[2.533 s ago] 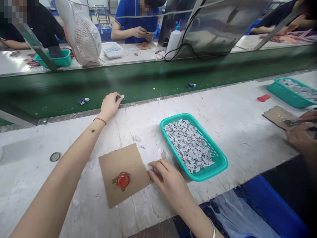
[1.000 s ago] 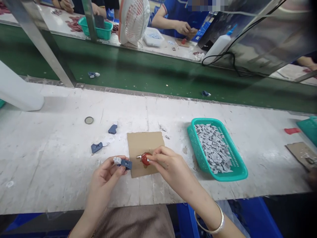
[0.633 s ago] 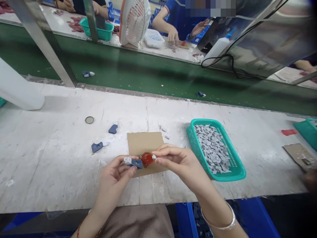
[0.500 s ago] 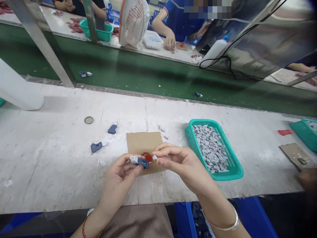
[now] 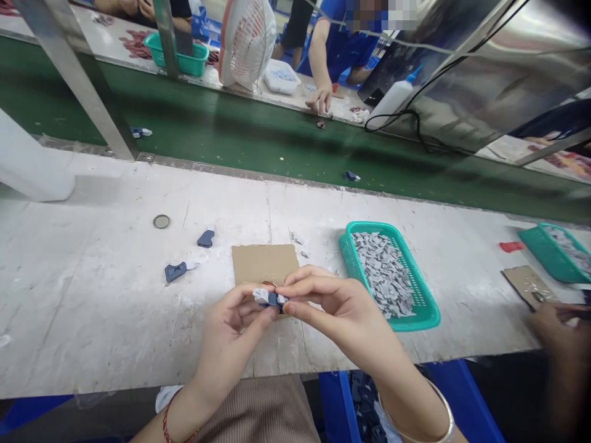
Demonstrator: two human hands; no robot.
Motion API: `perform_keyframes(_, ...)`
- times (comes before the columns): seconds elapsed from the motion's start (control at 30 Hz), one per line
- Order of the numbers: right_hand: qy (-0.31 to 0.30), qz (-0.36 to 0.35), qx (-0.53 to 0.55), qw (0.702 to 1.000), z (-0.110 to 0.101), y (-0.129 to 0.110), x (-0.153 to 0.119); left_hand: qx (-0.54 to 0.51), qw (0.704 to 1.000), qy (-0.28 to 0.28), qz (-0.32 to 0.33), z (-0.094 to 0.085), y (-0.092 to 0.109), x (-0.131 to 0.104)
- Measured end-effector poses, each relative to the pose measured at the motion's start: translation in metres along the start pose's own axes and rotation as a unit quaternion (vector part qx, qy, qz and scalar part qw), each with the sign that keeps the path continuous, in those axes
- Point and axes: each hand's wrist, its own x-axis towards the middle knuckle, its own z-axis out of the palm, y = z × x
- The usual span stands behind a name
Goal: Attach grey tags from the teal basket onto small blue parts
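Between thumb and fingers, my left hand holds a dark blue plastic part with a light grey piece at its left end. My right hand pinches a small light grey piece against the right end of that part. Both hands are over a brown cardboard piece, and a red round thing on it is mostly hidden behind the fingers. To the right stands a green basket of small grey pieces. Two blue parts lie on the table at left.
A bottle cap lies at left, near a large white container. Beyond the table edge, a green belt carries several small parts. A metal post rises at left. Another person's hand is at far right.
My right hand has brought the small grey piece left onto the blue part. Across the belt, a person's arm has reached forward, and a small reddish part now lies on the belt.
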Motion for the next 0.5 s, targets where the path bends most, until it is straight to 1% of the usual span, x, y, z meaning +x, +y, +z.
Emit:
perform_keyframes(0.2, 0.008, -0.023, -0.045, 0.999, 0.0022, -0.0039, -0.0038, -0.006, 1.000, 0.010, 0.006, 0.0011, -0.0017, -0.0014)
perform_keyframes(0.3, 0.006, -0.011, -0.044, 0.999, 0.0011, -0.0043, -0.0036, -0.004, 1.000, 0.019, 0.005, 0.0018, -0.0020, -0.0015)
perform_keyframes(0.37, -0.013, 0.022, -0.006, 1.000, -0.0009, -0.0028, -0.0020, -0.008, 1.000, 0.022, 0.002, 0.0012, -0.0025, -0.0009)
perform_keyframes(0.43, -0.040, 0.056, 0.057, 0.996, -0.0028, 0.0002, -0.0003, -0.019, 1.000, 0.012, 0.001, -0.0005, -0.0032, 0.0003)
perform_keyframes(0.5, -0.050, 0.066, 0.108, 0.991, -0.0029, 0.0042, 0.0005, -0.011, 1.000, 0.000, 0.007, -0.0025, -0.0034, 0.0013)
